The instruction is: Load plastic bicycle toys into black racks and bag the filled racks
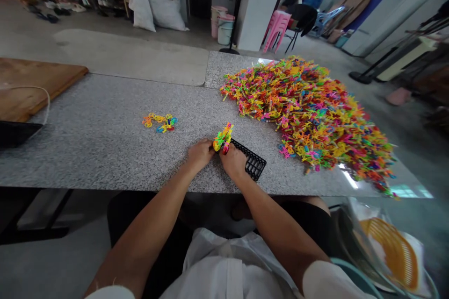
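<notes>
A black grid tray (256, 164) lies slanted on the speckled table in front of me, its left part covered by my hands. Several small bright plastic pieces, yellow, green, orange and pink, stand in a cluster (220, 139) at its left end. My left hand (200, 154) is closed at that end, fingertips against the tray's dark edge. Over the tray's middle, my right hand (234, 161) is closed with its fingertips at a pink-red plastic piece (225, 148) beside the cluster. The exact finger grip is partly hidden.
A large heap of similar colourful plastic pieces (308, 112) spreads over the right of the table (105, 149). A small group of pieces (161, 121) lies left of my hands. A wooden board (38, 84) is at the far left, and a yellow basket (393, 247) stands low right.
</notes>
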A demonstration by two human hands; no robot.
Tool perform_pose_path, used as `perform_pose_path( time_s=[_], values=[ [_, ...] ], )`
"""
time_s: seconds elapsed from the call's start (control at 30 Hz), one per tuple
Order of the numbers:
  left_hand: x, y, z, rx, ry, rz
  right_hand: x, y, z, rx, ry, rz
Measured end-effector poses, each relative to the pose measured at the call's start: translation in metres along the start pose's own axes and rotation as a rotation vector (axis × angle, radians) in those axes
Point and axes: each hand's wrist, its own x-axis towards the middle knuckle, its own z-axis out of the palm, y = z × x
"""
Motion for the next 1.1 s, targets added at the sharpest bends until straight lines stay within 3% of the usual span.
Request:
perform_pose_path(
  time_s=[0.27,0.37,0.47,0.6,0.67,0.77,0.93,1.0,1.1],
  values=[
    [0.001,0.006,-0.006,0.081,-0.045,-0.011,-0.002,-0.007,-0.003,-0.034,-0.054,-0.093],
    [-0.002,0.003,-0.005,0.093,-0.027,-0.001,0.001,0.005,-0.014,0.003,-0.123,-0.197],
    [-0.005,-0.004,-0.002,0.063,0.007,0.056,0.015,0.046,-0.039,0.032,-0.110,-0.149],
    [-0.004,-0.011,0.003,0.085,-0.004,0.056,0.036,0.130,-0.075,-0.062,0.088,0.301],
    [-0.002,-0.013,0.004,0.089,-0.007,0.044,0.038,0.160,-0.081,-0.113,0.091,0.375],
    [0.000,-0.018,0.006,0.065,0.014,0.063,0.026,0.172,-0.071,-0.174,0.033,0.246],
    [0.003,-0.036,0.002,0.008,-0.039,0.118,-0.006,0.153,-0.050,-0.071,-0.053,-0.178],
    [0.005,-0.042,-0.001,-0.026,-0.075,0.159,-0.007,0.154,-0.053,0.010,-0.050,-0.206],
    [0.007,-0.046,-0.004,-0.077,-0.088,0.213,0.009,0.165,-0.062,0.035,0.013,-0.080]
  ],
)
